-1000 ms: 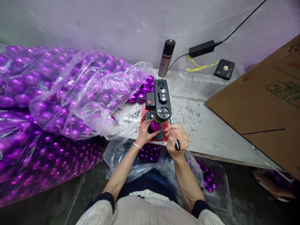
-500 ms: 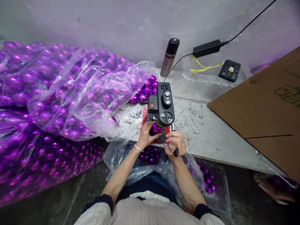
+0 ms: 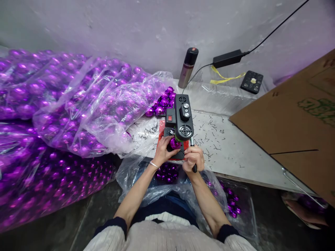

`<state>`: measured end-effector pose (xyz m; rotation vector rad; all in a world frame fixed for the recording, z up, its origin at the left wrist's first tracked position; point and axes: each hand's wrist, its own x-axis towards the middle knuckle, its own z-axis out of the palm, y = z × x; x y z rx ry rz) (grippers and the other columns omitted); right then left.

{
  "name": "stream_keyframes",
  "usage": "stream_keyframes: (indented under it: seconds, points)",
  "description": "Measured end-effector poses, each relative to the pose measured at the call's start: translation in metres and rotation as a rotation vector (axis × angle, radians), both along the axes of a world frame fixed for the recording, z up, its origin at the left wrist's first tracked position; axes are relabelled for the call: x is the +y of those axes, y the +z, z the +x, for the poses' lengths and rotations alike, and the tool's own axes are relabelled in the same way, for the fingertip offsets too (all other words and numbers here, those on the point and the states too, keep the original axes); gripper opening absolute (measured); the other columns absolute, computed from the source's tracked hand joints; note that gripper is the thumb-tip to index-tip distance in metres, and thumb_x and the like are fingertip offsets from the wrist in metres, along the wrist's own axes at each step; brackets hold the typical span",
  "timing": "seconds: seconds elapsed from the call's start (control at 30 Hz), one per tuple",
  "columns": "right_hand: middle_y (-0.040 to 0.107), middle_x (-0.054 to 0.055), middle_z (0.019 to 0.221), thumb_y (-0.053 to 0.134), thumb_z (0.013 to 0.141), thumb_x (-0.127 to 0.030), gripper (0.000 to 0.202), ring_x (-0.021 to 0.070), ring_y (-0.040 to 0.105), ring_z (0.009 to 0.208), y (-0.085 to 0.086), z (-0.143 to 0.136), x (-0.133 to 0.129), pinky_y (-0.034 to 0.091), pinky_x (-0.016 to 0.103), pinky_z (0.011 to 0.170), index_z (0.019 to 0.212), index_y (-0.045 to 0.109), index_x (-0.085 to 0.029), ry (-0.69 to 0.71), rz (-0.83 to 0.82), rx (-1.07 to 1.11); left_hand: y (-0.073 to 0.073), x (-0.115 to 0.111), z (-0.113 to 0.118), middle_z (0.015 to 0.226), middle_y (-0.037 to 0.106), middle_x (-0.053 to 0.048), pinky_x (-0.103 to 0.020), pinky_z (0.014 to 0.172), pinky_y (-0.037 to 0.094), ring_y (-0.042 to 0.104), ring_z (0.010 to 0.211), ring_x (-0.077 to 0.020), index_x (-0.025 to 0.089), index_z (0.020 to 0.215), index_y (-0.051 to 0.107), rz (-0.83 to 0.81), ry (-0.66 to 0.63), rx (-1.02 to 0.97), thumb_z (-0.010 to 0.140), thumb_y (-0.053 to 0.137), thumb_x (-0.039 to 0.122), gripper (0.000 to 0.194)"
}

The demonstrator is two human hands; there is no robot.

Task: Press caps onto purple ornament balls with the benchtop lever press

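A black machine (image 3: 184,116) with a red switch stands on a red mat (image 3: 161,130) on the white table. Under its head sits a shiny purple ball (image 3: 175,143). My left hand (image 3: 164,151) grips that ball from the left, thumb below it and fingers above. On the machine's right side, my right hand (image 3: 193,158) is wrapped round a black-ended lever (image 3: 194,168). More purple balls (image 3: 164,102) lie behind the machine.
Clear bags full of purple balls (image 3: 65,101) fill the left. A spray can (image 3: 188,67), a power adapter (image 3: 227,58) and a dark box (image 3: 251,82) are at the back. Cardboard (image 3: 290,118) leans in at right. Dark scraps litter the table (image 3: 232,153). Loose balls (image 3: 167,173) lie below its edge.
My right hand and the lever have shifted slightly left. The view has moved a little; my left hand still holds the ball in the same place.
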<state>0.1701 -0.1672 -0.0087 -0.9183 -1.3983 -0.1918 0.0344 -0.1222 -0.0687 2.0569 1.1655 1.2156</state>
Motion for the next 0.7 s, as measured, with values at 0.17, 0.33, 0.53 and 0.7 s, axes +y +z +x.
stream_keyframes:
  seconds: [0.17,0.33,0.53,0.7]
  points:
    - [0.061,0.0,0.072,0.038,0.103,-0.029,0.029,0.0142,0.059,0.061,-0.006,0.001,0.005,0.05,0.035,0.065,0.078,0.053,-0.024,0.016,0.027,-0.06,-0.001,0.002,0.0,0.123,0.07,-0.013,-0.048,0.101,0.055,0.068,0.116,-0.0299,0.019,0.131,0.06,0.0,0.009,0.007,0.083,0.081,0.047,0.059]
    - [0.062,0.0,0.073,0.039,0.103,-0.024,0.031,0.0134,0.06,0.062,0.009,0.003,0.003,0.049,0.032,0.059,0.075,0.052,-0.023,0.058,0.026,-0.081,-0.005,0.005,0.001,0.124,0.07,-0.013,-0.05,0.102,0.055,0.068,0.117,-0.0304,0.02,0.132,0.06,0.019,0.006,-0.004,0.083,0.081,0.048,0.061]
    - [0.062,0.0,0.069,0.046,0.099,-0.015,0.03,0.0149,0.063,0.069,0.073,0.0,-0.006,0.049,0.032,0.064,0.071,0.054,-0.022,0.079,-0.184,0.042,-0.005,0.003,0.0,0.128,0.069,-0.015,-0.05,0.102,0.056,0.067,0.119,-0.0303,0.02,0.138,0.055,0.027,-0.017,-0.043,0.085,0.079,0.05,0.066]
    - [0.061,-0.001,0.07,0.047,0.099,-0.014,0.03,0.0138,0.062,0.071,0.083,0.0,-0.007,0.048,0.031,0.068,0.071,0.054,-0.022,0.099,-0.22,0.067,-0.009,-0.043,-0.007,0.136,0.064,-0.017,-0.057,0.113,0.048,0.062,0.13,-0.0317,0.022,0.147,0.043,0.119,0.019,0.039,0.093,0.068,0.051,0.066]
